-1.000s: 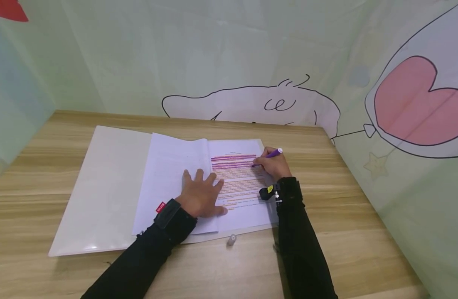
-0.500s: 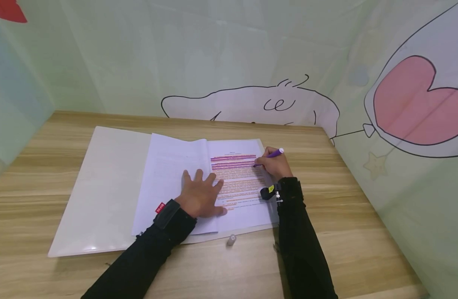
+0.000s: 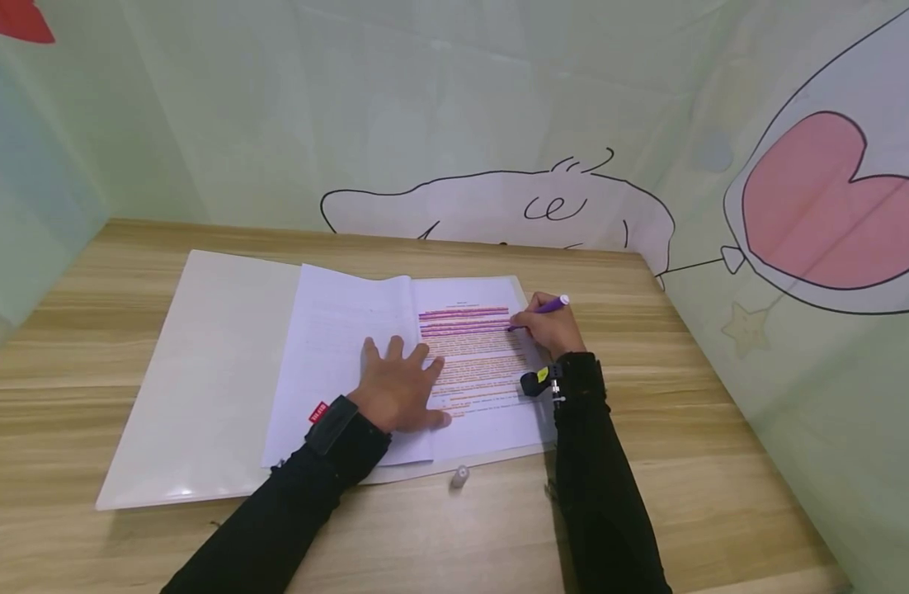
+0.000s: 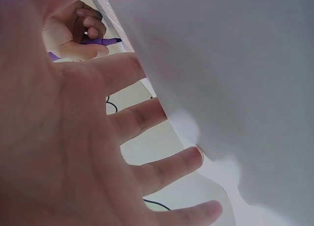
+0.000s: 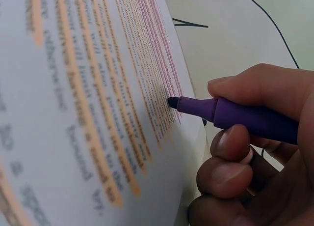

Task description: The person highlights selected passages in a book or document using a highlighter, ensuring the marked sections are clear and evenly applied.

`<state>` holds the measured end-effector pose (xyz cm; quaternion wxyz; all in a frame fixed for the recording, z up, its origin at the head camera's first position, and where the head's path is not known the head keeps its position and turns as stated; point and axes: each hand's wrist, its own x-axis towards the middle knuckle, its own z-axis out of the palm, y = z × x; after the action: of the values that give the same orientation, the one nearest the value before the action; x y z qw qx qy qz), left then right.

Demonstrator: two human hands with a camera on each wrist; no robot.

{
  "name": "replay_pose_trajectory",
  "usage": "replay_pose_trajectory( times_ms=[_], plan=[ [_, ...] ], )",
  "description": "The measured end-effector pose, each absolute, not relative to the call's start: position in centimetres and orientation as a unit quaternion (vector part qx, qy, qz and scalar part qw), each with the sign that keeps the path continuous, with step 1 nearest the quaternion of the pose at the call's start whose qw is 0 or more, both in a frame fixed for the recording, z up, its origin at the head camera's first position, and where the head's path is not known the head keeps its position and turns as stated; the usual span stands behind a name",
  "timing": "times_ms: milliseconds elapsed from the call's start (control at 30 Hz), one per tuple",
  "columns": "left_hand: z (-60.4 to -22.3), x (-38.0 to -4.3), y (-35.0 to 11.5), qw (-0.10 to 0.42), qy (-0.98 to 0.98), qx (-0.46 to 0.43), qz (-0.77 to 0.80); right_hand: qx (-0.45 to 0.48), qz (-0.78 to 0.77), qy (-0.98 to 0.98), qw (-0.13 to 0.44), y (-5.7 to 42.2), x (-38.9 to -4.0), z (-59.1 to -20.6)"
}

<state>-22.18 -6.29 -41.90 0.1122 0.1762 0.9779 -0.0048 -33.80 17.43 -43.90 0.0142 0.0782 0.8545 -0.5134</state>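
Note:
My right hand pinches a purple highlighter between thumb and fingers. Its dark tip is right at the end of a purple-marked line on the printed page. Orange strokes cover many lines of text lower down, and purple ones run over the upper lines. My left hand lies flat with fingers spread across the turned-over sheet and the inner edge of the printed page. In the left wrist view its palm and straight fingers show against the paper.
An open white folder lies under the sheets, its cover spread out to the left. A small grey cap lies on the wooden table just below the folder's front edge. A printed cloth wall stands behind the table.
My right hand has slid slightly right with the highlighter, along the line toward the page's right edge. The left hand stays in place.

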Motion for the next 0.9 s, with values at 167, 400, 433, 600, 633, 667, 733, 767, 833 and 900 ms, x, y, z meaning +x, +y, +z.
replay_pose_trajectory(
  times_ms=[167, 400, 433, 600, 633, 667, 733, 767, 833, 900],
  plan=[
    [-41.80, -22.14, -6.32, 0.109, 0.978, 0.176, -0.004, 0.084, -0.514, 0.853, 0.017, 17.54, -33.99, -43.90],
    [-41.69, -22.11, -6.32, 0.112, 0.978, 0.176, -0.006, 0.088, -0.518, 0.851, 0.018, 17.75, -34.03, -43.93],
    [-41.68, -22.11, -6.30, 0.112, 0.978, 0.175, -0.006, 0.091, -0.520, 0.849, 0.017, 17.81, -34.00, -43.92],
    [-41.59, -22.03, -6.21, 0.114, 0.978, 0.175, -0.007, 0.098, -0.528, 0.844, 0.012, 18.18, -33.88, -43.96],
    [-41.57, -22.01, -6.21, 0.114, 0.978, 0.175, -0.007, 0.100, -0.529, 0.842, 0.012, 18.22, -33.88, -43.97],
    [-41.57, -22.00, -6.20, 0.114, 0.978, 0.176, -0.007, 0.101, -0.530, 0.842, 0.013, 18.24, -33.88, -43.99],
    [-41.57, -21.96, -6.21, 0.113, 0.978, 0.176, -0.007, 0.104, -0.531, 0.841, 0.014, 18.26, -33.90, -43.99],
    [-41.56, -21.95, -6.22, 0.112, 0.978, 0.175, -0.007, 0.104, -0.531, 0.841, 0.015, 18.26, -33.91, -44.00],
    [-41.58, -21.95, -6.23, 0.113, 0.978, 0.175, -0.005, 0.106, -0.529, 0.842, 0.016, 18.27, -33.94, -44.01],
    [-41.59, -21.96, -6.24, 0.113, 0.978, 0.174, -0.003, 0.105, -0.528, 0.843, 0.017, 18.30, -33.97, -44.02]
  ],
)
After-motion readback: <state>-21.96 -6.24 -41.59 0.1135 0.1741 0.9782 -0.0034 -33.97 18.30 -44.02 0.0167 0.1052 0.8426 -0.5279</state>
